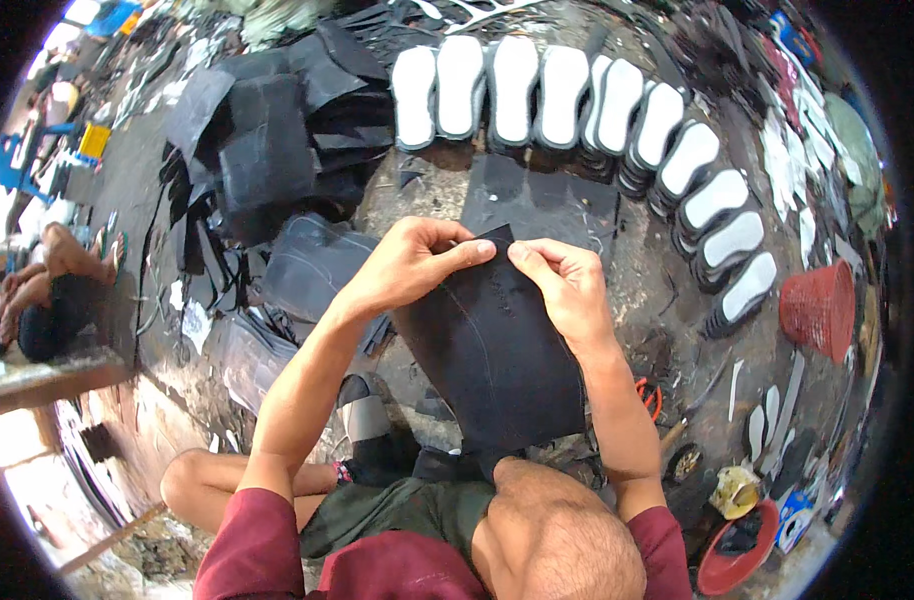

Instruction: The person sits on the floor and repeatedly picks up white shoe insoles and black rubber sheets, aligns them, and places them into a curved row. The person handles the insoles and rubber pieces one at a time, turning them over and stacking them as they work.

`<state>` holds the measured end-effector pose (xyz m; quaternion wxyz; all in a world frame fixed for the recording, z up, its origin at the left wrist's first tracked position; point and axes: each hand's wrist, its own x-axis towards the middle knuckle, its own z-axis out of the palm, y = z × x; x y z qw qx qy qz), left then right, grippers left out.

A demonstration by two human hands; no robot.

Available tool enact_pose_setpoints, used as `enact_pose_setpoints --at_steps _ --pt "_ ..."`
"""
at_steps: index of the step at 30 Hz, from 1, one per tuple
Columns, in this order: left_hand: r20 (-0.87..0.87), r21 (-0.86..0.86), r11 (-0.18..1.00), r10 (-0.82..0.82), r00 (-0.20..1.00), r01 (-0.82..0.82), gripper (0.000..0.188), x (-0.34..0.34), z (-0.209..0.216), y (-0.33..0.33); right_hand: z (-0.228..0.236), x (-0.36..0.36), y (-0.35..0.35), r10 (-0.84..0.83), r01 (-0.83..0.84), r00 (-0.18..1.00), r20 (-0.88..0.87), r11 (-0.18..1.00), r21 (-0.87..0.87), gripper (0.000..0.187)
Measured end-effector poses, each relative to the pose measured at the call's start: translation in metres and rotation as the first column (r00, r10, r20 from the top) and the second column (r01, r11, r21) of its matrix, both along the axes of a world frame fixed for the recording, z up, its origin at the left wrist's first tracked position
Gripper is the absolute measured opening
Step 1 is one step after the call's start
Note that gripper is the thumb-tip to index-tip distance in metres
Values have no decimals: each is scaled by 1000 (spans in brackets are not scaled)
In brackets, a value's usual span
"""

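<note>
A black sheet (497,365), fabric- or rubber-like with a faint line down it, hangs in front of me over my lap. My left hand (422,262) pinches its top edge between thumb and fingers. Close beside it, my right hand (569,288) pinches the same edge near the corner. The sheet's lower end rests near my legs. Beyond my hands, another flat dark sheet (547,195) lies on the floor. To the left of the held sheet is a loose black piece (312,265) with a similar pale line.
Stacks of sole-shaped pieces with white tops (515,90) curve from the far middle to the right. A pile of black sheets (262,150) lies far left. On the right are a red basket (817,312), a red basin (742,560) and orange-handled tool (652,400). Another person (52,285) sits left.
</note>
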<state>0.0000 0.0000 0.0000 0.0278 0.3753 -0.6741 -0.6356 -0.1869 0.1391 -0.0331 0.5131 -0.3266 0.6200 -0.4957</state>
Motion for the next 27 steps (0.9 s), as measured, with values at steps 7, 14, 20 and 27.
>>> enact_pose_setpoints --at_steps 7,14,20,27 --pt "-440 26 569 745 501 -822 30 142 28 -83 16 -47 6 -612 541 764 -205 780 -316 40" --pt "-586 -160 150 781 216 -976 30 274 -62 -135 -47 11 9 -488 475 868 -95 870 -130 33" --pt "231 -896 407 767 599 -175 43 306 -213 -82 -85 90 1 -166 165 984 -66 986 -28 32" --pt "445 -879 465 713 542 110 23 254 -175 -66 -94 110 0 -63 54 960 -273 998 -39 31"
